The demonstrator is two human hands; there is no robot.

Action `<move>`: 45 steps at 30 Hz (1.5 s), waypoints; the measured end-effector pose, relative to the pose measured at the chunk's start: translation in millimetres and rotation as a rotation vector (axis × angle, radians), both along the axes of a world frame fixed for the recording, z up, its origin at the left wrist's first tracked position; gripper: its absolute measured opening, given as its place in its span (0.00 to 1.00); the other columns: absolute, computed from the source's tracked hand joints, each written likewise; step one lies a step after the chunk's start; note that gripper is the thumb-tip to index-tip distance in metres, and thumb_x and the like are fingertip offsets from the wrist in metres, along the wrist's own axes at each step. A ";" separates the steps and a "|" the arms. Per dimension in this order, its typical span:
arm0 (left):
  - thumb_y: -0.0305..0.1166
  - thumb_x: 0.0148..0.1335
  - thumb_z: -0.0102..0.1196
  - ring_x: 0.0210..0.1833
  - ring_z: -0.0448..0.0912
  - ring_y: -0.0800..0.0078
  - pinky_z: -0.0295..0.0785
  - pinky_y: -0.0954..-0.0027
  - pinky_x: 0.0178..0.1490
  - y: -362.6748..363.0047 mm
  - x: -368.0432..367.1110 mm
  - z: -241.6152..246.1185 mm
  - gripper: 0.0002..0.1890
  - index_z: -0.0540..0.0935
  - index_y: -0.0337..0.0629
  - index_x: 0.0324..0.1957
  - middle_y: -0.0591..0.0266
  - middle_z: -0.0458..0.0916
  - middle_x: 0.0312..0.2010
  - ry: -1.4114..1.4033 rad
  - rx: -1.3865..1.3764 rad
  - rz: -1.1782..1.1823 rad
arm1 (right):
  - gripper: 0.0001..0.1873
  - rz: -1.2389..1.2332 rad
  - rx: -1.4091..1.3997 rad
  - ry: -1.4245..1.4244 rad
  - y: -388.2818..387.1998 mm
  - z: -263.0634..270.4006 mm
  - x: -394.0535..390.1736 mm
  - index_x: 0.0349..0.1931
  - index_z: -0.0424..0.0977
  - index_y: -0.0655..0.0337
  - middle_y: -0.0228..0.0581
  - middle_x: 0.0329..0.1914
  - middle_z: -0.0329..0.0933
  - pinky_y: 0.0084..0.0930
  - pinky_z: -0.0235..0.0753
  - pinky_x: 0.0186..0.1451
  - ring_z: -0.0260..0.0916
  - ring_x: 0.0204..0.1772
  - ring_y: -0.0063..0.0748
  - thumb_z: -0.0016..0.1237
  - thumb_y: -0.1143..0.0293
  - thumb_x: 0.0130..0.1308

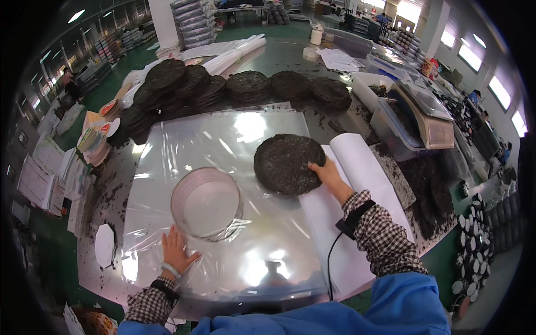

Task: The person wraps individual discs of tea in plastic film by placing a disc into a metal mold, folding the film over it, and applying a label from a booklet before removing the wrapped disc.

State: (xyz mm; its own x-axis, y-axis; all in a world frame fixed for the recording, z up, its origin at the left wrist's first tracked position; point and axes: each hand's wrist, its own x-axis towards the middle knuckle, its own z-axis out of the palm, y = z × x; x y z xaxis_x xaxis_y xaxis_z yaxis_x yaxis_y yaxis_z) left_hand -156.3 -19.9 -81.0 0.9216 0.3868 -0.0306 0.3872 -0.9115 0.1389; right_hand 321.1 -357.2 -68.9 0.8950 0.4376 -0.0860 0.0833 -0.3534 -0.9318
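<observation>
My right hand [328, 176] grips the right edge of a dark, round pressed cake [289, 164], perhaps of dried seaweed, over clear plastic film [268, 234]. With its fingers spread, my left hand [178, 251] rests on the film at the lower left and holds nothing. Just above its fingertips is a round hoop or shallow ring [178, 201], which appears to lie under the film. White paper sheets [364, 176], one edge rolled over, lie beneath and beside my right forearm. Whether the cake touches the film cannot be told.
Stacks of dark round cakes [248, 86] line the table's far side. At the right stand a clear plastic bin [393, 130] and more dark cakes [435, 192]. Round labels [94, 144] and a white octagonal piece [105, 246] lie at the left. Dark crumbs are scattered about.
</observation>
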 end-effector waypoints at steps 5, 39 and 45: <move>0.62 0.51 0.61 0.78 0.45 0.51 0.34 0.42 0.76 0.7 -11.1 0.4 0.56 0.57 0.26 0.68 0.38 0.52 0.72 -0.051 0.009 0.029 | 0.50 -0.297 -0.162 -0.273 20.4 55.3 -17.8 0.58 0.68 0.78 0.64 0.54 0.75 0.39 0.69 0.64 0.74 0.58 0.54 0.61 0.36 0.52; 0.64 0.56 0.49 0.75 0.51 0.49 0.42 0.46 0.76 -12.3 -4.2 18.9 0.49 0.56 0.39 0.71 0.47 0.56 0.71 0.076 -0.493 0.300 | 0.25 -0.175 -0.768 -1.050 51.9 26.7 399.2 0.61 0.70 0.52 0.58 0.55 0.73 0.43 0.72 0.58 0.72 0.54 0.58 0.38 0.81 0.63; 0.63 0.52 0.57 0.75 0.51 0.50 0.40 0.46 0.76 -16.2 0.0 33.6 0.51 0.59 0.34 0.69 0.45 0.58 0.70 0.142 -0.208 0.167 | 0.30 0.139 -0.223 -1.018 75.9 150.1 228.1 0.65 0.67 0.50 0.48 0.63 0.69 0.40 0.75 0.56 0.72 0.58 0.55 0.42 0.83 0.62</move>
State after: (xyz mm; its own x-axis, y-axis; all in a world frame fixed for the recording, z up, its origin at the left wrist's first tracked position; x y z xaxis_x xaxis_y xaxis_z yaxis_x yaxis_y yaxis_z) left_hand -156.2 -36.0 -47.4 0.8266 0.5044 -0.2495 0.5581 -0.7914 0.2493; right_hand 549.2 -281.3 81.2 0.5333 0.6086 0.5876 0.8434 -0.4358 -0.3142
